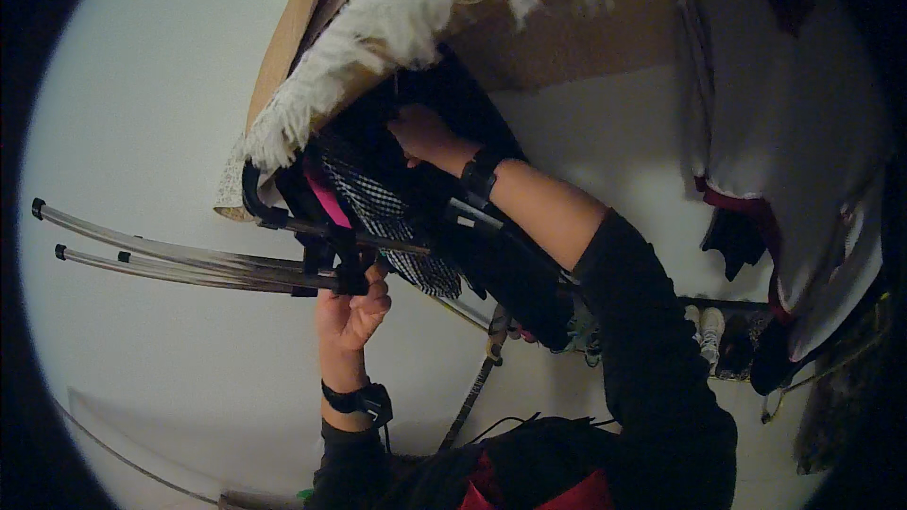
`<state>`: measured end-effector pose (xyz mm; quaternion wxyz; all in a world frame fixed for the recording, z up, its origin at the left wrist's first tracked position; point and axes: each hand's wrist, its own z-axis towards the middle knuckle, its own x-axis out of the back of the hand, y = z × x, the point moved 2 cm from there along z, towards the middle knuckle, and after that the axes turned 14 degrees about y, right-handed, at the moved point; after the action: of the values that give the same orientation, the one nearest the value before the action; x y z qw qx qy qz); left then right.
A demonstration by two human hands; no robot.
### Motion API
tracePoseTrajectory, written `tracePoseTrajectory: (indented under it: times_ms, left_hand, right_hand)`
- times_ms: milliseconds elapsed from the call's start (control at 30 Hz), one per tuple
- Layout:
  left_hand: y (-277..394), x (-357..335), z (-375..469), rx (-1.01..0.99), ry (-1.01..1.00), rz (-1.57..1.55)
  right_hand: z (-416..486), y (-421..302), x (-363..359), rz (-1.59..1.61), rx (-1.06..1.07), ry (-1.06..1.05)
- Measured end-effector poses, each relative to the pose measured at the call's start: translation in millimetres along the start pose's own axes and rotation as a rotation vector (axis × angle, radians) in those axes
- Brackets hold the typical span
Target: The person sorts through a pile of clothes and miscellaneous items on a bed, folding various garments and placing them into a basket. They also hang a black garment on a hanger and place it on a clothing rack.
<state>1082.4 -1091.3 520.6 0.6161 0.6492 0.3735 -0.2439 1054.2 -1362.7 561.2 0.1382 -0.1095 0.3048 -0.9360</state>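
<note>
My left hand (354,312) is curled around a black fitting (349,270) at the near end of several metal tubes (212,262) with black end caps. These tubes stick out to the left past a rack. Higher up, my right hand (427,136) lies against dark hanging clothing (453,95) with its fingers bent. The darkness there hides what its fingertips hold. Between the hands hang a black-and-white checked cloth (386,209) and a bright pink strip (327,197). A dark rack bar (361,237) crosses in front of the checked cloth.
White shaggy fringe (397,21) drapes over a brown panel (567,42) above the clothing. On the right hangs a pale garment (786,120) with dark red trim. Below it, shoes (711,333) stand on a rack. A dark strap-like pole (469,397) slants near my body.
</note>
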Motion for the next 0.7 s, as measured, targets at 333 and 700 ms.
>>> tracePoseTrajectory:
  times_ms: [333,700]
  left_hand:
    - [-8,5,11,0.039,0.004,0.185]
    - [-10,-3,44,0.097,-0.357,0.277]
  right_hand:
    - [-6,-38,19,0.328,-0.391,-0.140]
    - [-37,-46,78,-0.047,-0.248,-0.385]
